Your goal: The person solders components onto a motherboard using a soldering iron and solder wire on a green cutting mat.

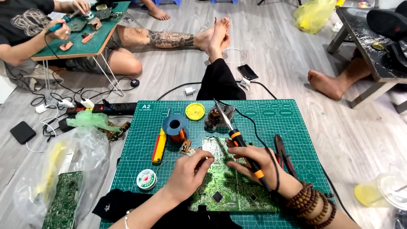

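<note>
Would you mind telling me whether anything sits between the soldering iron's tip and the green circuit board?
Nothing visible does. The right hand holds the soldering iron with its tip pointing away, above the circuit board, while the left hand rests at the board's left edge.

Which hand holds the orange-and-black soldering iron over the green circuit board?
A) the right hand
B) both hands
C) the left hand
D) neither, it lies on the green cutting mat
A: the right hand grips the orange-and-black soldering iron, while the left hand rests on the green circuit board.
</note>
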